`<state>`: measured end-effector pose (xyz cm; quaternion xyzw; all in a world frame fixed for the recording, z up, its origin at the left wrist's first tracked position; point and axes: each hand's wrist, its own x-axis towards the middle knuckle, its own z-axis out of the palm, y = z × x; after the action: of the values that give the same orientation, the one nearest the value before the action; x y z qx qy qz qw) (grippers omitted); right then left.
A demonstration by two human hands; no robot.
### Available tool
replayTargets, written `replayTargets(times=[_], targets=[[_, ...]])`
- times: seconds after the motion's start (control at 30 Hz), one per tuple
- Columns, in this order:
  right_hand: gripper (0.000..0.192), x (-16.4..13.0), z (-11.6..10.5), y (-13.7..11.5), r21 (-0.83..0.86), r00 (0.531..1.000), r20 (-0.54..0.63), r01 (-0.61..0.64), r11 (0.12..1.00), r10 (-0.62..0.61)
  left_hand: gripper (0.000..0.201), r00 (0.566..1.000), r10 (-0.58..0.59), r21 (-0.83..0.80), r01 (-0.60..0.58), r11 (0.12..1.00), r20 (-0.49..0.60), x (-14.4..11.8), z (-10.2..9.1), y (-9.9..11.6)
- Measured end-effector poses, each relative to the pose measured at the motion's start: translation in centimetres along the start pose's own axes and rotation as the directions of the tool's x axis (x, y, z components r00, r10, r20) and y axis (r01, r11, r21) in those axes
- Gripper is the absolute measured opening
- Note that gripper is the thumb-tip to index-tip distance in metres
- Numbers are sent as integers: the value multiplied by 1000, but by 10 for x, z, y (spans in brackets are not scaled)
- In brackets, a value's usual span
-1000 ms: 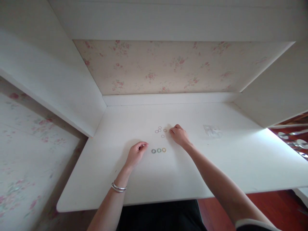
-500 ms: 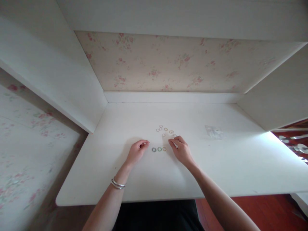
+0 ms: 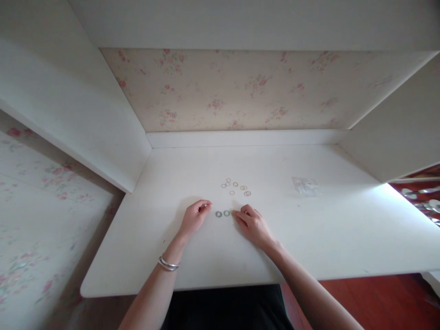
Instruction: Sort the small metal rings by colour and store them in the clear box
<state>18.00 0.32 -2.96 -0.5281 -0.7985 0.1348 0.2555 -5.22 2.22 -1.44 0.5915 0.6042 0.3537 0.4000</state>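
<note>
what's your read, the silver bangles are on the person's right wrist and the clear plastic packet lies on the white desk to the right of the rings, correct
Not quite: the head view shows the silver bangles on the left wrist. The clear plastic packet does lie on the white desk to the right of the rings.

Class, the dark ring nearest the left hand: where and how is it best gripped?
The dark ring is probably best pinched on its rim's left part, coming from the left and above: it lies flat, the pale green ring sits close on its right, and the left hand is nearby.
</note>
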Motion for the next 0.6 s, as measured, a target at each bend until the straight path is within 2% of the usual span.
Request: replayTargets(times=[0.1, 0.2, 0.33, 0.47, 0.6], targets=[[30, -6, -3, 0, 90, 995, -78, -60, 994, 67, 33, 999, 33, 57, -35, 998, 27, 9, 4, 4], [30, -12, -6, 3, 182, 972, -154, -146, 972, 175, 27, 984, 158, 155, -169, 973, 86, 24, 14, 18], [31, -15, -8, 9, 255, 935, -201, -238, 937, 292, 23, 932, 303, 365, -357, 860, 197, 45, 42, 49], [32, -14, -8, 13, 296, 923, -221, -243, 924, 314, 22, 917, 300, 507, -396, 765, 263, 64, 73, 68], [32, -14, -8, 14, 298, 930, -207, -236, 925, 304, 24, 923, 254, 575, -380, 725, 289, 78, 94, 70]])
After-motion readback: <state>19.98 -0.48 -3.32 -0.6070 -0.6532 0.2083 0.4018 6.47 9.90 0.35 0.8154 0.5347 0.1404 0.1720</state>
